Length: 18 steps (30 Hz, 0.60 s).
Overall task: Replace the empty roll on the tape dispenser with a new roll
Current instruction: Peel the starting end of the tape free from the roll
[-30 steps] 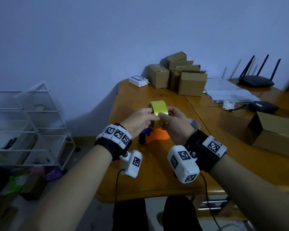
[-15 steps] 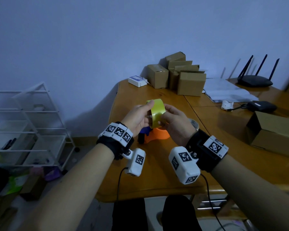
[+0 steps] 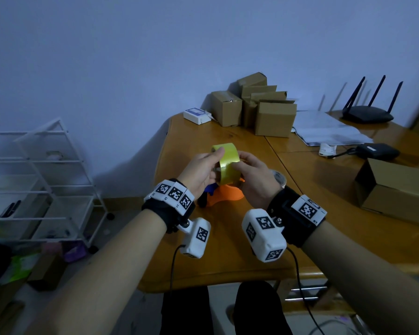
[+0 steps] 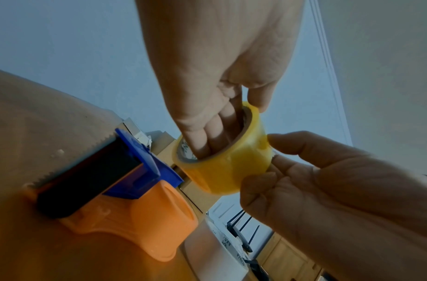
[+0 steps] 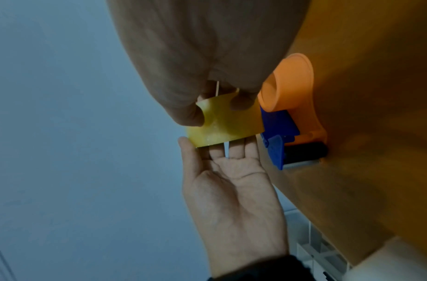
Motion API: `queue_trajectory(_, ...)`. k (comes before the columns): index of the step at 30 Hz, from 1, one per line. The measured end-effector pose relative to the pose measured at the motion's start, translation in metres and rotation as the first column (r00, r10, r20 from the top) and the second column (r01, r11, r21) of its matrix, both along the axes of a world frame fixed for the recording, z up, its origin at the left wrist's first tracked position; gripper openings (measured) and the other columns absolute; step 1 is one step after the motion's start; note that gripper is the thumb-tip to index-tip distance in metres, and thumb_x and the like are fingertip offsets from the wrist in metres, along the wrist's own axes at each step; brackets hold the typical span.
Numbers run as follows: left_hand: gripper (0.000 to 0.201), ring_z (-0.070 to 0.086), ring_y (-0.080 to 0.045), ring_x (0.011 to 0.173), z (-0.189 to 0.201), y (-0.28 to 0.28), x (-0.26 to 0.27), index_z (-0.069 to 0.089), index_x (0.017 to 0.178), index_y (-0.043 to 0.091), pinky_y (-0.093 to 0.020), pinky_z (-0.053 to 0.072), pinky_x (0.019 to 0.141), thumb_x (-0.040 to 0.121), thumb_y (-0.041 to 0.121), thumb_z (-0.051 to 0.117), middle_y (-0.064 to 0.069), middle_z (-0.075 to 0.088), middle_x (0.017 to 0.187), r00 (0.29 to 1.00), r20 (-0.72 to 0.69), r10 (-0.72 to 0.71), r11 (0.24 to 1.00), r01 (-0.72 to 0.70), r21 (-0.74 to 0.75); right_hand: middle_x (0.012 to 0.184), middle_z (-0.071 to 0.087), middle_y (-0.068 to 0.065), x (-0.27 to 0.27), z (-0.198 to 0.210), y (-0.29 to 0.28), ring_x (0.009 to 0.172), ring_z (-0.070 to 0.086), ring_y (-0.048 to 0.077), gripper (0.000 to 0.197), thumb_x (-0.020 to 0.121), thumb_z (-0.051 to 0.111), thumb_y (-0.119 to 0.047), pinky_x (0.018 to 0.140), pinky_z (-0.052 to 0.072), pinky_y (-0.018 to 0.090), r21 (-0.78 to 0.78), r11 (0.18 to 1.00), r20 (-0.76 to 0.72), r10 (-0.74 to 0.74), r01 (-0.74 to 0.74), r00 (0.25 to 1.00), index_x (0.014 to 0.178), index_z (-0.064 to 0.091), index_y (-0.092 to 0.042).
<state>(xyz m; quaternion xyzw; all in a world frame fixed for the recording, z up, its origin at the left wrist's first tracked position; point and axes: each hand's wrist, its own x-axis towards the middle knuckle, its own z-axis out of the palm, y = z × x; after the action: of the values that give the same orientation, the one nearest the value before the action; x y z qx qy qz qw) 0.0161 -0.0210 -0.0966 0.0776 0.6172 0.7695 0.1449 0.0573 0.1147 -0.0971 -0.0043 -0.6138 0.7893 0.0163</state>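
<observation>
Yellow tape roll is being held above the worktop by both hands: left hand is gripping it, fingers in the core and thumb outside; right hand is pinching its outer face. One orange-and-blue tape dispenser is lying beneath. One whitish roll is sitting beside it, print unreadable. Farther back, five cardboard boxes, papers and a router are standing.

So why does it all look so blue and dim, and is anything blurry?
Head view: dim bluish room light, edges curved by the wide lens, yellow tape roll sharp. Left wrist view: brighter, roll and orange dispenser clear, stretched. Right wrist view: darkest, the right hand a soft shaded mass up close.
</observation>
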Motion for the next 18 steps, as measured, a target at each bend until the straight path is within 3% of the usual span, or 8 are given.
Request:
queue_trajectory(4, 0.046, 0.070, -0.032, 0.098, 0.000, 0.002, -0.001, 0.054, 0.131, -0.001, -0.038, 0.059, 0.084, 0.100, 0.033, 0.051, -0.024, 0.067, 0.119, 1.000, -0.007, 0.004, 1.000, -0.004, 0.007, 0.096, 0.064, 0.009, 0.002, -0.003, 0.002, 0.083, 0.058, 0.023, 0.028, 0.094, 0.049, 0.005, 0.071, 0.046, 0.034, -0.056, 0.997, -0.039, 0.042, -0.044, 0.998, 0.114, 0.060, -0.012)
queue_trajectory(7, 0.046, 0.070, -0.031, 0.097, 0.000, 0.003, 0.000, 0.055, 0.131, -0.001, -0.037, 0.060, 0.080, 0.100, 0.033, 0.052, -0.025, 0.067, 0.119, 1.000, 0.000, 0.017, 1.000, -0.017, 0.014, 0.094, 0.064, 0.008, 0.002, -0.004, 0.001, 0.082, 0.057, 0.022, 0.032, 0.093, 0.048, 0.007, 0.069, 0.043, 0.033, -0.056, 0.998, -0.044, 0.028, -0.030, 0.999, 0.118, 0.059, -0.010)
queue_trajectory(11, 0.047, 0.071, -0.030, 0.095, -0.001, 0.002, -0.001, 0.054, 0.132, 0.000, -0.035, 0.060, 0.072, 0.100, 0.034, 0.053, -0.023, 0.068, 0.118, 0.999, 0.018, 0.034, 0.999, -0.034, 0.022, 0.106, 0.067, 0.011, 0.002, -0.008, 0.005, 0.094, 0.057, 0.028, 0.047, 0.086, 0.050, 0.010, 0.082, 0.043, 0.040, -0.044, 0.995, -0.069, 0.089, -0.092, 0.994, 0.127, 0.058, -0.012)
queue_trajectory(13, 0.048, 0.071, -0.030, 0.095, -0.001, -0.001, -0.003, 0.054, 0.132, 0.002, -0.036, 0.060, 0.072, 0.099, 0.036, 0.053, -0.022, 0.068, 0.118, 0.999, 0.025, 0.041, 0.999, -0.041, 0.017, 0.112, 0.068, 0.013, 0.002, -0.010, 0.005, 0.097, 0.061, 0.028, 0.054, 0.084, 0.048, 0.015, 0.083, 0.048, 0.038, -0.029, 0.990, -0.089, 0.132, -0.135, 0.987, 0.132, 0.055, -0.010)
queue_trajectory(15, 0.047, 0.071, -0.031, 0.097, -0.002, -0.003, -0.004, 0.056, 0.130, 0.004, -0.039, 0.060, 0.077, 0.099, 0.039, 0.053, -0.020, 0.070, 0.116, 0.999, 0.032, 0.041, 0.999, -0.041, -0.004, 0.118, 0.068, 0.016, 0.002, -0.013, 0.005, 0.099, 0.065, 0.028, 0.060, 0.084, 0.049, 0.016, 0.083, 0.053, 0.038, 0.052, 0.992, -0.107, 0.122, -0.117, 0.987, 0.138, 0.050, -0.010)
queue_trajectory(18, 0.046, 0.070, -0.035, 0.102, -0.004, -0.004, -0.005, 0.059, 0.126, 0.006, -0.045, 0.058, 0.086, 0.098, 0.042, 0.052, -0.021, 0.070, 0.114, 0.997, 0.051, 0.054, 0.998, -0.053, -0.026, 0.117, 0.067, 0.012, 0.000, -0.015, 0.005, 0.104, 0.065, 0.030, 0.060, 0.085, 0.060, 0.005, 0.084, 0.058, 0.042, 0.237, 0.971, -0.147, 0.009, 0.027, 0.989, 0.139, 0.047, -0.019)
